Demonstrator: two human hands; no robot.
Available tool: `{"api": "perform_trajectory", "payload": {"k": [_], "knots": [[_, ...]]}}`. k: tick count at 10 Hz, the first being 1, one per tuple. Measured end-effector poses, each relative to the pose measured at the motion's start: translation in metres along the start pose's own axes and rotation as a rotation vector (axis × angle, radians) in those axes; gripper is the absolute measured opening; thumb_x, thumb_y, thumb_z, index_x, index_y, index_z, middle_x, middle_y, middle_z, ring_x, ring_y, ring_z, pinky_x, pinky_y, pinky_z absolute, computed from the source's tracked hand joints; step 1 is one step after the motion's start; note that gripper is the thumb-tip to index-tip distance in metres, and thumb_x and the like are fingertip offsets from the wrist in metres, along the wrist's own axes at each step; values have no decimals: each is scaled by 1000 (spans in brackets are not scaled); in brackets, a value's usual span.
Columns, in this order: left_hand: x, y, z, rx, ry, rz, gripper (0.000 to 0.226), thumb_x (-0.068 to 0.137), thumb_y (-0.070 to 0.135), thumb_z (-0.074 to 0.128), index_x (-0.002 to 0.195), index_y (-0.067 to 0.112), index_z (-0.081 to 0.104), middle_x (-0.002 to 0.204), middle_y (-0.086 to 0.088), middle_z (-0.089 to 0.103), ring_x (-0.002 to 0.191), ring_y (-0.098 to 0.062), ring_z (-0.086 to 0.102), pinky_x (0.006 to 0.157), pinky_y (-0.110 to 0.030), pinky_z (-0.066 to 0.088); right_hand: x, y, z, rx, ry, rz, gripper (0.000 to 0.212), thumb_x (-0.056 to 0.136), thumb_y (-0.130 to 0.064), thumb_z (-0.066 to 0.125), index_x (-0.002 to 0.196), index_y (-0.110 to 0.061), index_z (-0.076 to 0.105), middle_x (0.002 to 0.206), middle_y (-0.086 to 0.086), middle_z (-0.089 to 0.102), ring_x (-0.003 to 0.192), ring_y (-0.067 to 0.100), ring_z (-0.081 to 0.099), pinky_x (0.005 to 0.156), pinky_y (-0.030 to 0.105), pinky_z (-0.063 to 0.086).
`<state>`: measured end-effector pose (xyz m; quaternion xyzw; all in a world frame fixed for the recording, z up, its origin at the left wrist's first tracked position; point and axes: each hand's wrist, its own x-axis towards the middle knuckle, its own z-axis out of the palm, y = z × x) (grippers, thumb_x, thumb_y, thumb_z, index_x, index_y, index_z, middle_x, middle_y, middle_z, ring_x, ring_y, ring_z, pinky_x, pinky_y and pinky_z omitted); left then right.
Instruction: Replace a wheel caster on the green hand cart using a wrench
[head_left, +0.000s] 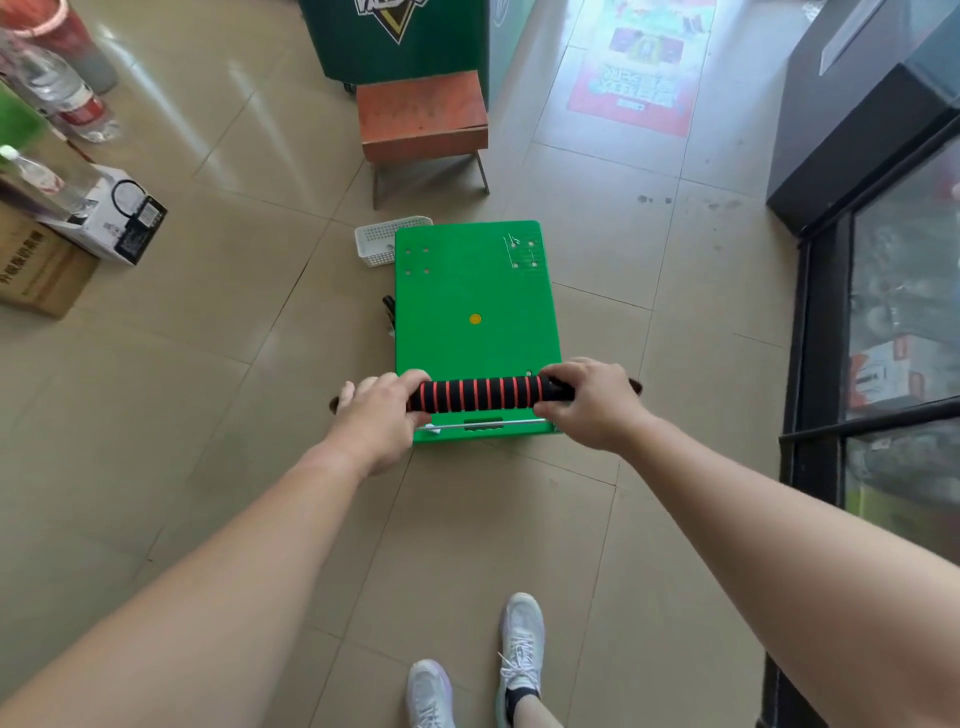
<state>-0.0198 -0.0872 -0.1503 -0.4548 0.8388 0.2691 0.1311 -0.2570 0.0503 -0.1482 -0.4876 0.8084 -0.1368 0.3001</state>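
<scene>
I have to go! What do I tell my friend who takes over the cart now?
Left hand grips the left end of the black foam handle with orange rings; right hand grips the right end.
The green plastic hand cart stands deck up on the tiled floor, a white mesh basket at its far left corner.
A dark tool-like thing lies by the deck's left edge; wrench or not, I cannot tell.
Casters are hidden under the deck, so done or not is unclear. Probably tip the cart and check.

Cropped white letters, seemingly "VAL", stand on the dark green cabinet; other print is blurred.
</scene>
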Motion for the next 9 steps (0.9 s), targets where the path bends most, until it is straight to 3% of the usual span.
{"api": "perform_trajectory", "payload": {"k": [3, 5, 7, 8, 9], "knots": [[-71, 1, 39, 27, -65, -33, 43, 103, 29, 57, 143, 38, 46, 123, 6, 58, 128, -22, 47, 125, -54, 11, -75, 15, 34, -21, -7, -21, 32, 85, -45, 71, 115, -35, 67, 99, -13, 64, 100, 14, 56, 91, 32, 29], [-81, 11, 41, 48, -55, -79, 41, 103, 22, 57, 141, 36, 47, 124, 5, 59, 132, -20, 44, 125, -57, 14, -82, 12, 28, -25, -58, 0, 29, 88, -45, 69, 115, -34, 66, 103, -11, 64, 103, 15, 55, 96, 34, 31], [-84, 13, 48, 102, -24, -118, 55, 101, 13, 57, 147, 38, 40, 137, 3, 55, 146, -24, 32, 123, -61, 17, -84, 7, 23, -74, -134, 25, 23, 91, -46, 65, 111, -36, 62, 102, -12, 61, 103, 17, 53, 100, 37, 32], [-94, 28, 34, 145, -33, -167, 64, 105, 25, 54, 159, 39, 22, 161, 0, 32, 156, -25, 15, 124, -61, 8, -89, -1, 21, -178, -147, 73, 48, 94, -50, 58, 139, -37, 47, 139, -7, 51, 140, 21, 36, 117, 47, 14], [-131, 41, 17, 135, -14, -161, 92, 101, 38, 60, 161, 43, -11, 172, 0, 4, 160, -27, 1, 125, -58, 2, -125, -9, 11, -205, -146, 173, 83, 95, -53, 55, 159, -36, 6, 167, -3, 10, 155, 20, -1, 120, 49, -4]]}}
